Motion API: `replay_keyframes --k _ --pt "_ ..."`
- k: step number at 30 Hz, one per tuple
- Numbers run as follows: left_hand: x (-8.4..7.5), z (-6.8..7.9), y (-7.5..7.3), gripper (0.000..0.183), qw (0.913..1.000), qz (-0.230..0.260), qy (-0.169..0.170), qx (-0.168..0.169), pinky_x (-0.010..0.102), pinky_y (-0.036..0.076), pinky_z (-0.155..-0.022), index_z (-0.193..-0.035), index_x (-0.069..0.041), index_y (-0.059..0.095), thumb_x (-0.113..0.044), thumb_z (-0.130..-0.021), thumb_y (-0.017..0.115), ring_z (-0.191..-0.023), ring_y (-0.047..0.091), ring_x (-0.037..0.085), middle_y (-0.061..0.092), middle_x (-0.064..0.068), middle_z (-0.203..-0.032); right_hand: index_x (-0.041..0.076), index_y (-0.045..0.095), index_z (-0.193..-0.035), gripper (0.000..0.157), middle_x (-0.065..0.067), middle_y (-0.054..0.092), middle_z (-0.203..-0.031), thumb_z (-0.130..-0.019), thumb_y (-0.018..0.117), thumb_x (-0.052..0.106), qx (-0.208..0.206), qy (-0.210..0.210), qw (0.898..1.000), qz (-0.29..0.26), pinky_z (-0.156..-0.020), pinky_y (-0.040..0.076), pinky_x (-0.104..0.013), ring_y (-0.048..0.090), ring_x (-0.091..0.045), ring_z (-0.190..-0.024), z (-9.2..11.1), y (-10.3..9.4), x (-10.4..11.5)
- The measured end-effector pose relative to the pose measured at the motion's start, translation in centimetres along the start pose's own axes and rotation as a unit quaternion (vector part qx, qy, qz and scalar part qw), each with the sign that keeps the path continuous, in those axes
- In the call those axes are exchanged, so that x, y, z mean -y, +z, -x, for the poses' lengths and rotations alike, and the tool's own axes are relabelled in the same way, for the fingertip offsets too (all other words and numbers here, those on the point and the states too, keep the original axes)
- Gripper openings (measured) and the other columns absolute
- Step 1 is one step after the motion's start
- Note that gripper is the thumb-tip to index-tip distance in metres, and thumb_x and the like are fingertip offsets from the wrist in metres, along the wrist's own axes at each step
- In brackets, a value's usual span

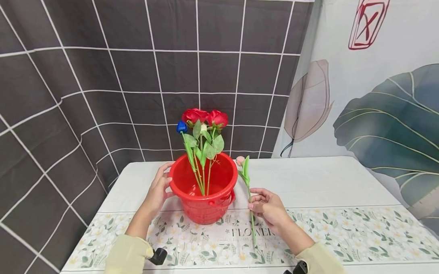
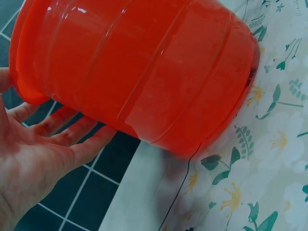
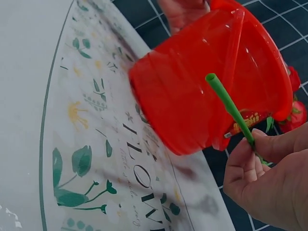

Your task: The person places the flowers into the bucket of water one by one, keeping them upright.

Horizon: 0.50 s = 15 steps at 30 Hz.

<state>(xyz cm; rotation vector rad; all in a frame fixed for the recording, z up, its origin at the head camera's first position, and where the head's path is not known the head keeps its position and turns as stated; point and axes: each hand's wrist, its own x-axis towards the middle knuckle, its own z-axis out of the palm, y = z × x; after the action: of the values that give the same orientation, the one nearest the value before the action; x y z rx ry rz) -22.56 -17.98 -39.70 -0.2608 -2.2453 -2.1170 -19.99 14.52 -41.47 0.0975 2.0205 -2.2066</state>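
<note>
A red bucket [image 1: 206, 211] stands upright, holding red roses [image 1: 217, 118], a blue tulip [image 1: 182, 127] and a whitish bloom partly hidden by leaves. My left hand [image 1: 159, 187] is at the bucket's left side; in the left wrist view its extended fingers [image 2: 84, 132] lie along the outer wall below the rim. To the right of the bucket, my right hand [image 1: 269, 207] pinches the green stem of a pink tulip [image 1: 240, 160] between thumb and fingers. This tulip stays upright, its bloom near rim height. The right wrist view shows the stem's cut lower end [image 3: 211, 77] pointing away from the hand.
A floral runner with printed lettering crosses the white table [image 1: 330, 181]. A dark gridded backdrop [image 1: 221, 72] hangs behind and to the left, and a leaf-printed cloth [image 1: 398, 119] at the right. The bucket's handle [image 1: 232, 197] hangs on its right side.
</note>
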Motion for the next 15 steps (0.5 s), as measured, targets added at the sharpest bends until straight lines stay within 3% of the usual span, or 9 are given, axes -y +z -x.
replay_keyframes --k 6,15 --pt "-0.01 0.02 0.0 0.056 1.0 0.001 0.001 0.001 0.036 0.053 -0.083 -0.146 -0.02 0.029 -0.014 -0.091 0.036 -0.125 0.045 0.036 0.043 0.013 -0.139 -0.003 0.046 -0.132 0.058 -0.008 0.055 -0.09 -0.078 0.06 -0.017 -0.033 -0.015 0.999 -0.002 -0.062 0.049 -0.022 0.056 -0.013 -0.072 -0.06 -0.11 0.51" --pt "0.07 0.05 -0.09 0.056 1.0 0.0 -0.001 0.005 0.037 0.052 -0.085 -0.146 -0.019 0.028 -0.014 -0.092 0.036 -0.126 0.044 0.036 0.043 0.014 -0.14 -0.002 0.042 -0.133 0.058 -0.005 0.053 -0.089 -0.08 0.059 -0.016 -0.049 -0.041 0.998 -0.023 -0.063 0.05 -0.023 0.057 -0.011 -0.07 -0.21 -0.31 0.99"
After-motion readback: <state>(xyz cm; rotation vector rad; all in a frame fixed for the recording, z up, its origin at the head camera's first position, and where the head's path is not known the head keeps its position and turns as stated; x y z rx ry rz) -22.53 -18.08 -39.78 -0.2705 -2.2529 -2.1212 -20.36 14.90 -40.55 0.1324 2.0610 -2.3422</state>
